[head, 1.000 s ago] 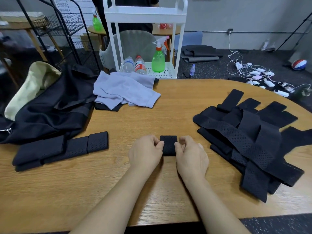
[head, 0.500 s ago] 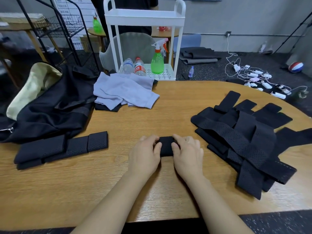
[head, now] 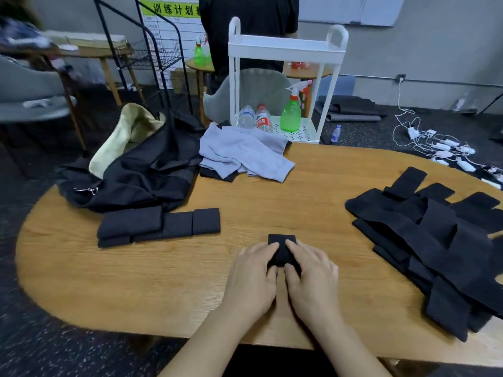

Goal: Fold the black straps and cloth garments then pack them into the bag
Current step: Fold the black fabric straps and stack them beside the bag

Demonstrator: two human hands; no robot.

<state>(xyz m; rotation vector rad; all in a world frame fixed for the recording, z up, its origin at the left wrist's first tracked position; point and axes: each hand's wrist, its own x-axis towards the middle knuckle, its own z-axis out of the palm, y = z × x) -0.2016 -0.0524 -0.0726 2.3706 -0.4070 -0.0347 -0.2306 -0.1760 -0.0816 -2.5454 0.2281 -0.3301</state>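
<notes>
A small folded black strap (head: 281,240) lies on the wooden table (head: 136,281) just in front of me. My left hand (head: 250,276) and my right hand (head: 313,273) both grip it, fingers laid over its top and thumbs curled at its near edge. Only its far end shows. To the left, a row of folded black straps (head: 163,224) lies beside the black bag (head: 136,172). A heap of unfolded black straps (head: 435,240) covers the right side. A lilac cloth garment (head: 245,153) lies crumpled at the far edge.
Cream fabric (head: 122,137) sticks up behind the bag. A white cart (head: 285,47) with water bottles and a green spray bottle (head: 290,115) stands beyond the table, with a person behind it. Cables and chargers (head: 441,148) lie on the floor at right.
My hands went from pinching the strap's two sides to lying over its top. The view has swung left, so the table shifts right in frame.
</notes>
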